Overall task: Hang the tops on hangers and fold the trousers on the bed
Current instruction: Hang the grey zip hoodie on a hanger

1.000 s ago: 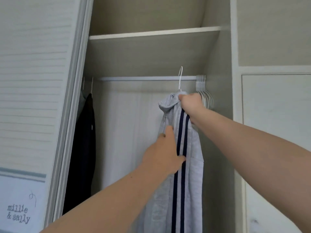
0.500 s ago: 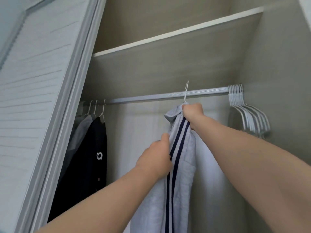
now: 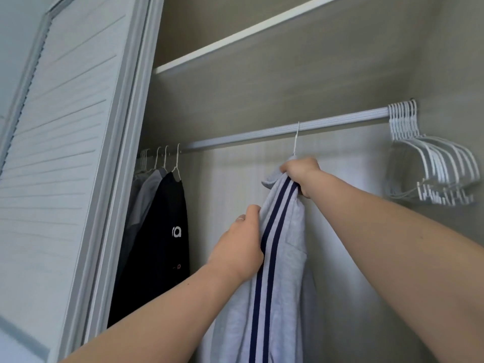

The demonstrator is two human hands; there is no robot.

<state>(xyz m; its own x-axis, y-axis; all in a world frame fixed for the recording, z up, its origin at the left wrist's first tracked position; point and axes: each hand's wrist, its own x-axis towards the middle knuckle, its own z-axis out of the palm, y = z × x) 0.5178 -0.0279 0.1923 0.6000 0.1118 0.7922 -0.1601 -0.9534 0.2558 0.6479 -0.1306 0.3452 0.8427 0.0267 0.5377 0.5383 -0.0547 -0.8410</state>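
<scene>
My right hand (image 3: 301, 174) grips the shoulder of the grey top (image 3: 285, 258), whose hanger hook (image 3: 296, 138) meets the rail (image 3: 248, 134) at 12 o'clock. My left hand (image 3: 239, 247), at 7 o'clock, clutches its striped fabric. Spare hangers (image 3: 440, 169) hang at 3 o'clock.

Louvred door (image 3: 65, 153), beige shelf (image 3: 235, 39), metal rail (image 3: 262, 134)
</scene>
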